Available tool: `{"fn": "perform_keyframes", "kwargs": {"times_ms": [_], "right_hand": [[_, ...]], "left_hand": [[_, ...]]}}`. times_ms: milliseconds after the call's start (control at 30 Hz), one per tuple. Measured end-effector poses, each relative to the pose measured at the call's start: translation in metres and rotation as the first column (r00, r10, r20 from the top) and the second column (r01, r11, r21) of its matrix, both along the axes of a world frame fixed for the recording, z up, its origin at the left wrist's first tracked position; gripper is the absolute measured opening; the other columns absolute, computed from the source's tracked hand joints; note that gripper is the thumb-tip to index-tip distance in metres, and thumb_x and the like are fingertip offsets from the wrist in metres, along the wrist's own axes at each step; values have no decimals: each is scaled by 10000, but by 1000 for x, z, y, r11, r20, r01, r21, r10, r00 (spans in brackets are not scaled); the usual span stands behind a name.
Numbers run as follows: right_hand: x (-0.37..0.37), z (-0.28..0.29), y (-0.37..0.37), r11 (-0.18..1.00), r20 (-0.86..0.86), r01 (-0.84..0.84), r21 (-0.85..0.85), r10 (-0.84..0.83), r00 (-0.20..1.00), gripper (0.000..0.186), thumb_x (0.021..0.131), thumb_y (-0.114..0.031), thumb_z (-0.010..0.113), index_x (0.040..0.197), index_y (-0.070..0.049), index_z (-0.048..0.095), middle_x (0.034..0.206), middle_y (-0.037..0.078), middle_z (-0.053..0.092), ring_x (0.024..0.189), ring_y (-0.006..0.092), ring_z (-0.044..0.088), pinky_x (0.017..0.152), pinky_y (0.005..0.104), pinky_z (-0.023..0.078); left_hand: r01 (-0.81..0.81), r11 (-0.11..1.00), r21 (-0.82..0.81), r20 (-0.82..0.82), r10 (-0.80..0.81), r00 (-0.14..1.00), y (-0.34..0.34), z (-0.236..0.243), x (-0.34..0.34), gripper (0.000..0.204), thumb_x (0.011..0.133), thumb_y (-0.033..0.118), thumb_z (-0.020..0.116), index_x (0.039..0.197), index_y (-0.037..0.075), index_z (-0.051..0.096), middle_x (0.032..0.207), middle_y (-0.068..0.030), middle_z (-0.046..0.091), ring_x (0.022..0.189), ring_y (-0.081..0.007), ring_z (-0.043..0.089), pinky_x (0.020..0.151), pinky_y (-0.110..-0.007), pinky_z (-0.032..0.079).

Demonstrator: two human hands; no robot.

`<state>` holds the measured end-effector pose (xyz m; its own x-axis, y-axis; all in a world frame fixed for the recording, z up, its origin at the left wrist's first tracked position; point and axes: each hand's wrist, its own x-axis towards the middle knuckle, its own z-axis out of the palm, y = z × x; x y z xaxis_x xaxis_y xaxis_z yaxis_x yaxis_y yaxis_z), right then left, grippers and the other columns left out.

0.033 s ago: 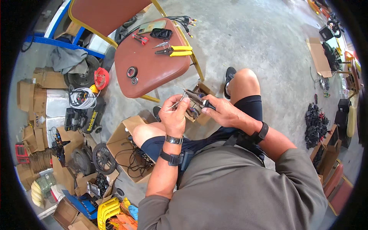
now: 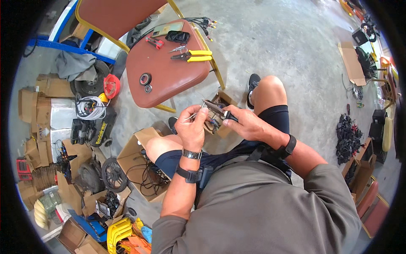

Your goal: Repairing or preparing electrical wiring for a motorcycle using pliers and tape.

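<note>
My left hand (image 2: 191,125) is closed, pinching a thin pale wire (image 2: 191,116) between thumb and forefinger. In my right hand (image 2: 250,122) is a dark, pointed hand tool (image 2: 215,107) with a black handle, its tip resting by the wire's end above my left fingertips. Whether it is scissors or pliers, I cannot tell. Just beyond my hands, a small cardboard box (image 2: 227,98) with assorted parts inside is partly covered by them.
A brown padded chair (image 2: 169,82) ahead holds yellow-handled wire strippers (image 2: 198,56), a red cutter (image 2: 155,42), a black pouch (image 2: 177,37) and two rings (image 2: 145,78). A cardboard box of black cables (image 2: 146,133) stands by my left knee. Wheels (image 2: 113,174) and cartons crowd the left.
</note>
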<state>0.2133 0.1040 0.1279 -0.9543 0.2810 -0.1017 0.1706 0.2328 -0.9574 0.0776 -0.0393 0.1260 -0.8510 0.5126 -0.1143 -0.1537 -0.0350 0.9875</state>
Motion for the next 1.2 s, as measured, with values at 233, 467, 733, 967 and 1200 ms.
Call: {"fn": "perform_keyframes", "kwargs": {"times_ms": [233, 467, 733, 967, 1200], "right_hand": [[8, 4, 4, 992, 79, -71, 101, 63, 995, 337, 944, -222, 613, 1176, 14, 549, 857, 282, 647, 865, 471, 636, 730, 517, 485], [10, 25, 13, 989, 198, -140, 53, 127, 972, 328, 940, -223, 630, 1175, -2, 574, 818, 265, 647, 799, 431, 651, 699, 471, 500], [13, 12, 25, 965, 192, -210, -154, 238, 952, 339, 965, -219, 609, 1225, -3, 587, 901, 168, 682, 899, 276, 659, 805, 402, 489], [14, 20, 24, 955, 190, -217, -202, 256, 948, 386, 979, -219, 593, 1299, -5, 560, 1015, 174, 680, 964, 237, 636, 878, 360, 480], [16, 22, 24, 959, 194, -232, -163, 262, 945, 416, 978, -213, 597, 1328, 5, 539, 1047, 185, 678, 987, 232, 636, 887, 363, 484]], "left_hand": [[-10, 995, -95, -87, 2, 996, -6, -1, 4, 106, 865, 34, 740, 936, -8, 673, 778, -34, 675, 655, -97, 625, 606, -237, 521], [29, 990, -140, -162, -51, 985, -11, 0, 5, 91, 863, 52, 752, 904, -2, 690, 748, -7, 662, 651, -63, 594, 595, -211, 484], [72, 987, -145, -236, -105, 966, -17, -6, 3, 86, 860, 41, 751, 910, -3, 697, 756, 0, 662, 651, -55, 574, 583, -208, 455], [97, 987, -126, -139, -115, 984, -19, 0, 2, 92, 852, 38, 761, 907, -4, 701, 765, -11, 672, 641, -67, 588, 577, -218, 470], [118, 985, -123, -107, -132, 986, -19, -3, 3, 93, 852, 36, 762, 910, -5, 701, 777, -17, 679, 637, -72, 596, 576, -220, 481]]}}
